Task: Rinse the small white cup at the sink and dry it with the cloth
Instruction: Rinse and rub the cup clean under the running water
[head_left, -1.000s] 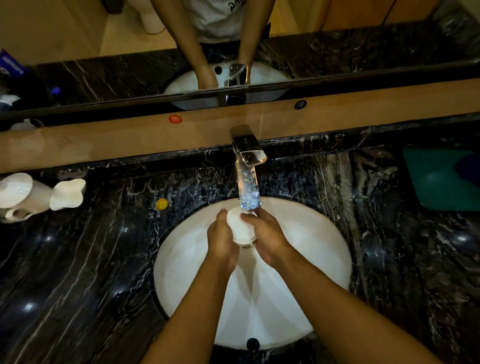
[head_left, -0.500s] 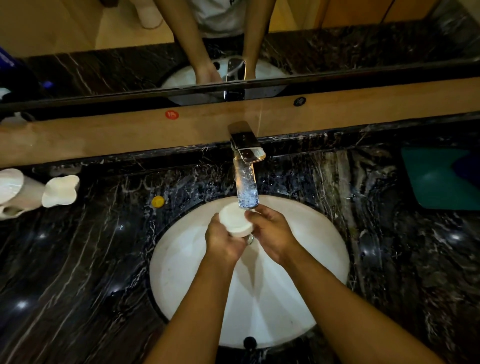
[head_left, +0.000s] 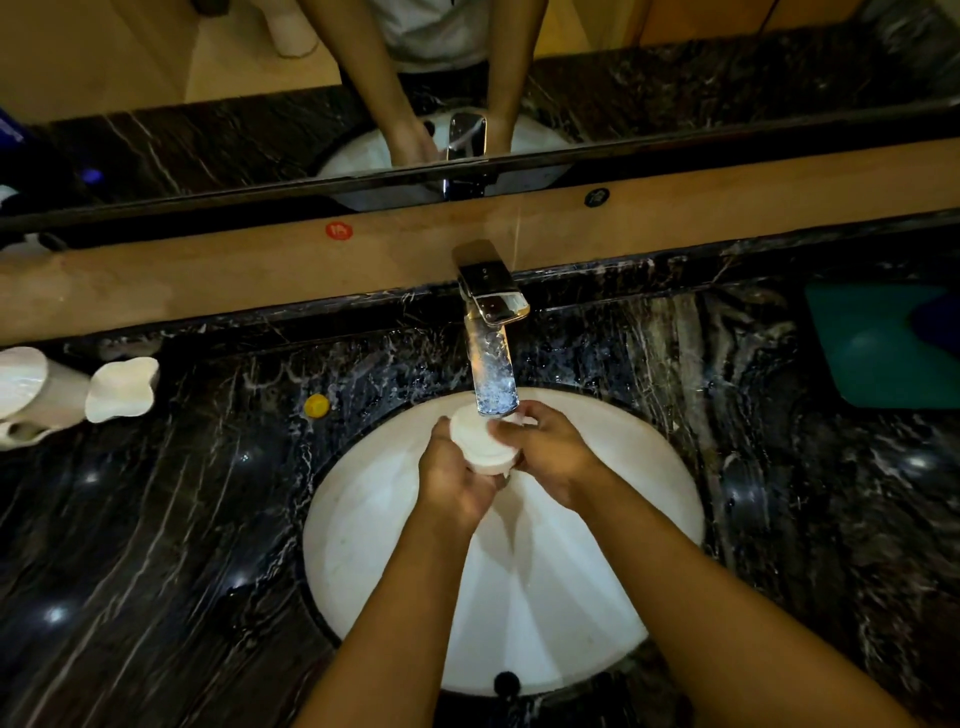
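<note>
The small white cup (head_left: 480, 444) is tilted on its side over the white sink basin (head_left: 623, 493), right under the spout of the chrome tap (head_left: 491, 343). My left hand (head_left: 452, 478) cups it from the left and below. My right hand (head_left: 550, 457) grips it from the right, fingers over its upper edge. The cup's mouth is hidden from me. A teal cloth (head_left: 883, 348) lies flat on the counter at the far right, apart from both hands.
Black marble counter (head_left: 182, 519) surrounds the basin. White ceramic pieces (head_left: 122, 389) stand at the far left edge. A small yellow object (head_left: 317, 405) lies left of the tap. A wooden ledge (head_left: 208, 270) and mirror run behind.
Both hands have turned the cup slightly under the spout; it now sits a little more between the palms. The hands stay over the back of the basin.
</note>
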